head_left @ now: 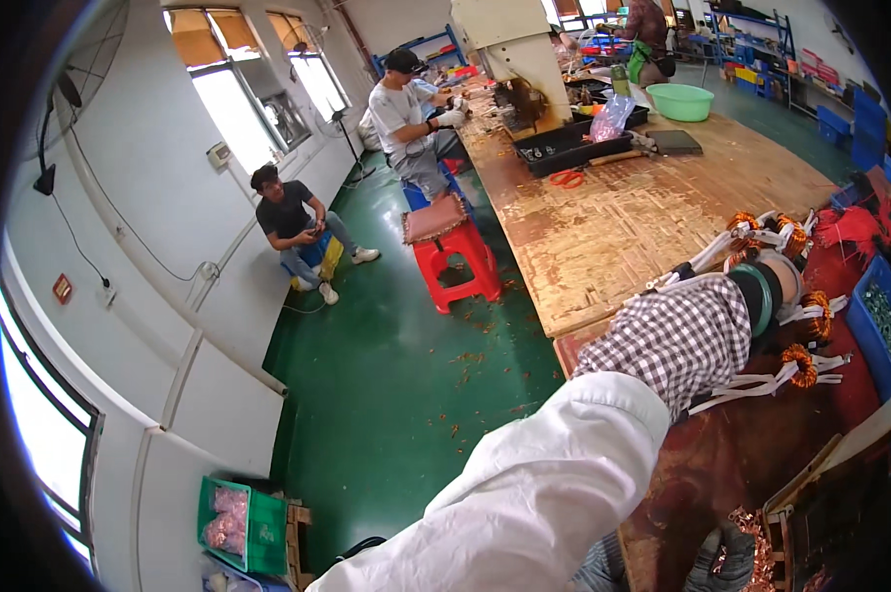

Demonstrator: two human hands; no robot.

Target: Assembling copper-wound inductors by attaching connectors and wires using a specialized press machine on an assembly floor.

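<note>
My left arm, in a white sleeve and a checked sleeve cover, reaches across the bench to the right. A dark green band circles its wrist. Only a little of my left hand [784,277] shows beyond the band; its fingers are hidden, so a grip cannot be made out. Around it lie several ring-shaped copper wire coils with white-sleeved leads. One coil [798,366] rests nearest me, another coil [818,316] is just right of the hand, and a third coil [792,237] is beyond it. My right hand does not show.
A blue bin [877,340] of small greenish parts stands at right, near red cloth [850,229]. On the wooden bench [613,232] are a black tray [564,163], red-handled scissors [568,179] and a green basin [680,102]. A red stool [455,261] stands left; several people sit or stand farther off.
</note>
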